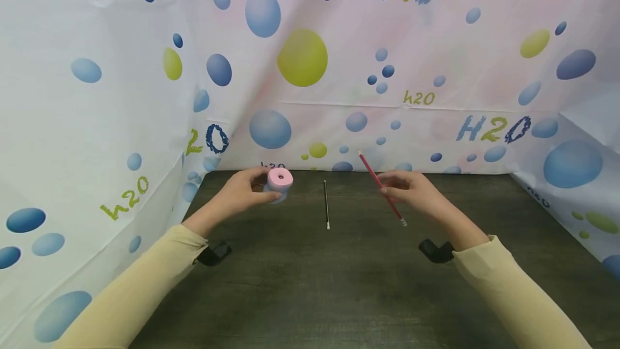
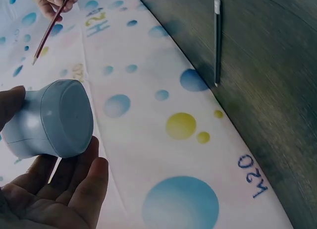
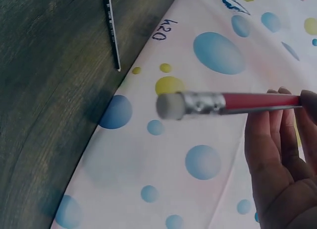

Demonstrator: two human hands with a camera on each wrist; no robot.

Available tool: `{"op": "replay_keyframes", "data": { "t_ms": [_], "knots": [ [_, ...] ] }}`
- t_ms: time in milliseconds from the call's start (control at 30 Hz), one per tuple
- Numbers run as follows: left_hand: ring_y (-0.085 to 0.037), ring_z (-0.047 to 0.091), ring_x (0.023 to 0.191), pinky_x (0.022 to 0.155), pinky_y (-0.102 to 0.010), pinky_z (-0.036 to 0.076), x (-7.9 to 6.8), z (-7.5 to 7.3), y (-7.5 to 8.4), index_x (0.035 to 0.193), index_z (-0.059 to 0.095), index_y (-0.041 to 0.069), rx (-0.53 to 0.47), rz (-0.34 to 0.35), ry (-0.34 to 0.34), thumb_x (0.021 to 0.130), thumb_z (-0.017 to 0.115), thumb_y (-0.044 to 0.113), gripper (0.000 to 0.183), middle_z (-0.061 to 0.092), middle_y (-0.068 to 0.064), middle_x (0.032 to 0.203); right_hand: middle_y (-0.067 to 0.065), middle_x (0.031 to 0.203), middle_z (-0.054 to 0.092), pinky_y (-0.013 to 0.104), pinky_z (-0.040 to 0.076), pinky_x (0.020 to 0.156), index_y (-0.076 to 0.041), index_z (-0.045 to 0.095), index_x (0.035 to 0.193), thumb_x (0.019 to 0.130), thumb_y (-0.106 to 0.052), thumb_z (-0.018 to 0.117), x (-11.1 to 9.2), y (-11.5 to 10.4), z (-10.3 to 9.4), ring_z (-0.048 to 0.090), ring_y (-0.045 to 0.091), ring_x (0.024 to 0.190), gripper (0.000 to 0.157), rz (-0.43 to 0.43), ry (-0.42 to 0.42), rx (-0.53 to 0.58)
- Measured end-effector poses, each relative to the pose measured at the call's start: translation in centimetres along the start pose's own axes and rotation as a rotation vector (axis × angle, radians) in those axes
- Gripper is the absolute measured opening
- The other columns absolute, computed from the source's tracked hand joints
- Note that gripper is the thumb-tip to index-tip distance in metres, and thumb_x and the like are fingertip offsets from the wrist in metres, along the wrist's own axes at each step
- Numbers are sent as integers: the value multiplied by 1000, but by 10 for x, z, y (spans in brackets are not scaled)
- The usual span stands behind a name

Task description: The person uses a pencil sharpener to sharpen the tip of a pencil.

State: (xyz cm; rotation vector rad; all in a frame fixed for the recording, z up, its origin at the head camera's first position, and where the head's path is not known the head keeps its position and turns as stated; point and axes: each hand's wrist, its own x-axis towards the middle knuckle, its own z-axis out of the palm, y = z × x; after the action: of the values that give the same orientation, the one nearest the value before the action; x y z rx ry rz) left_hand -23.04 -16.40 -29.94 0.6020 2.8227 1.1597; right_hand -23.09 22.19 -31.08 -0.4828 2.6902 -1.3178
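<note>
My left hand [image 1: 240, 190] grips a small pencil sharpener [image 1: 280, 178], its pink top with a round hole facing up and its pale blue body below. In the left wrist view the sharpener's smooth blue base [image 2: 69, 117] faces the camera, between thumb and fingers. A red pencil [image 1: 372, 170] is pinched in my right hand [image 1: 415, 192], tilted, point up and to the left. Its white eraser and metal band [image 3: 198, 104] show close up in the right wrist view. Between the hands, a dark pencil [image 1: 326, 204] lies on the table, white eraser end nearer me.
The dark wooden table [image 1: 310, 290] ends at a white sheet [image 1: 334, 106] printed with blue and green dots and H2O lettering. This sheet rises behind the table and along both sides. A black strap piece [image 1: 214, 254] sits at each wrist.
</note>
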Motion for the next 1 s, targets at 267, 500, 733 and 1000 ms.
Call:
{"op": "replay_keyframes", "data": {
  "t_ms": [267,500,733,1000],
  "knots": [
    [-42,62,127,108,-53,52,-3,9,6,140,55,-4,-69,44,5,91,75,19,58,61,-27,137,17,120,72,45,56,94,-2,61,139,102,-21,64,-12,-8,-2,69,25,109,42,-25,7,-6],
    [-43,59,131,111,-52,49,-5,22,9,137,57,-4,-150,66,6,90,76,16,54,61,-27,138,17,124,72,39,57,93,-4,61,139,102,-23,63,-21,-10,-3,70,19,107,41,-10,11,1],
    [-45,56,135,112,-51,47,-5,36,9,139,55,-5,-206,66,-20,91,75,15,55,58,-28,140,19,124,71,27,54,72,-2,62,138,103,-18,62,-26,-10,5,62,6,89,38,-62,-2,13],
    [-42,58,134,111,-49,49,-5,49,8,139,57,-5,-244,60,-12,90,77,14,56,60,-26,140,18,121,71,22,56,74,-2,66,134,102,-15,63,-28,-8,12,62,0,86,34,-117,-18,1]
  ]
}}
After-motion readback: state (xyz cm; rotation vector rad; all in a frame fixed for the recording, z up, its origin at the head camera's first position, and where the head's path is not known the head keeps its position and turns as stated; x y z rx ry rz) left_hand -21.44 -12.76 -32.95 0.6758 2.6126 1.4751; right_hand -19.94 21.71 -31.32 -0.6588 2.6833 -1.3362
